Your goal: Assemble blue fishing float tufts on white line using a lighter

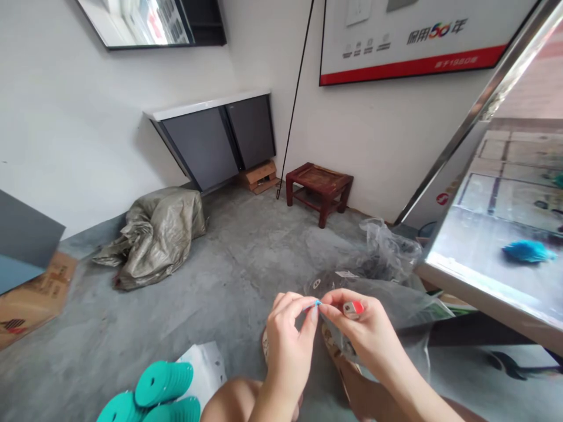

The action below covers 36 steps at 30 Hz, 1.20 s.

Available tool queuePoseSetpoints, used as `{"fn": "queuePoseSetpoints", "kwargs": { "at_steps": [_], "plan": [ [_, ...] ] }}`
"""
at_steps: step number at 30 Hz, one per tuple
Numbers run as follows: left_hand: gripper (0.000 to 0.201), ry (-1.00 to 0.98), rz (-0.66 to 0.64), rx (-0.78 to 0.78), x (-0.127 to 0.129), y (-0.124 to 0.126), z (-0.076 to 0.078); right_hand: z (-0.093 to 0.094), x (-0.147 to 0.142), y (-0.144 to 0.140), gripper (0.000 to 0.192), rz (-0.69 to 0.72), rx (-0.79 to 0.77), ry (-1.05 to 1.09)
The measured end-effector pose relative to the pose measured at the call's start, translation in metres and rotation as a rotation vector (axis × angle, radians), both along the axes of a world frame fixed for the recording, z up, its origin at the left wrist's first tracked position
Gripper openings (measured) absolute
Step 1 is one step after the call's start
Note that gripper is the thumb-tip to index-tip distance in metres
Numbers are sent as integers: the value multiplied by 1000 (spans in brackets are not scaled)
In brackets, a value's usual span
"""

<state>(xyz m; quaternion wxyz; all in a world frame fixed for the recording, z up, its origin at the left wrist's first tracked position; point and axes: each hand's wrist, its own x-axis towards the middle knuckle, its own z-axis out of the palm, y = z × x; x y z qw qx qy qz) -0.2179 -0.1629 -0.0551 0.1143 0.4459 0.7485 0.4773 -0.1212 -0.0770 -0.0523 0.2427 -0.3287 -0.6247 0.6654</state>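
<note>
Both of my hands meet in front of my knees, with fingertips almost touching. Between them is a small, thin, bright blue piece (317, 302), too small to name. My left hand (288, 331) is closed in a pinch on its left end. My right hand (363, 322) pinches the other end between thumb and forefinger. A small object with a silver and red end (353, 309) sticks out of my right fist; it looks like a lighter, but most of it is hidden. On the table at right lies a fluffy bundle of blue strands (529, 251).
Stacked green discs with centre holes (165, 382) stand at lower left. Clear plastic bags (391, 299) lie beside the table (466, 275). Farther off are a wooden stool (320, 177), a crumpled grey-green sack (162, 234), a grey cabinet (200, 146) and a cardboard box (37, 299).
</note>
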Motion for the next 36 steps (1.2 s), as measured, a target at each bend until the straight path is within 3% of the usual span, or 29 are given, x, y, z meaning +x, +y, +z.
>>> {"fn": "queuePoseSetpoints", "kwargs": {
  "at_steps": [3,7,10,14,20,23,27,29,36],
  "plan": [
    [17,-99,-1,17,-9,0,-5,-1,-1,2,25,9,109,-30],
    [20,-269,97,130,-23,-1,-4,1,0,5,19,-20,358,-69],
    [18,-284,11,136,-27,-3,2,3,0,5,16,7,408,-49],
    [12,-212,-119,85,-24,-7,10,4,-2,2,20,82,185,-39],
    [8,-349,-150,99,-23,-6,8,2,-7,-2,21,113,-104,21],
    [11,-595,-113,170,-21,-2,2,2,-9,-2,23,97,-152,60],
    [17,-1120,70,338,-14,4,-10,0,-10,-1,25,48,-304,141],
    [21,-1257,134,380,-11,5,-13,-3,-11,-2,27,37,-401,187],
    [13,-1132,101,381,-5,4,-9,-14,-19,-13,29,139,-572,239]
  ]
}}
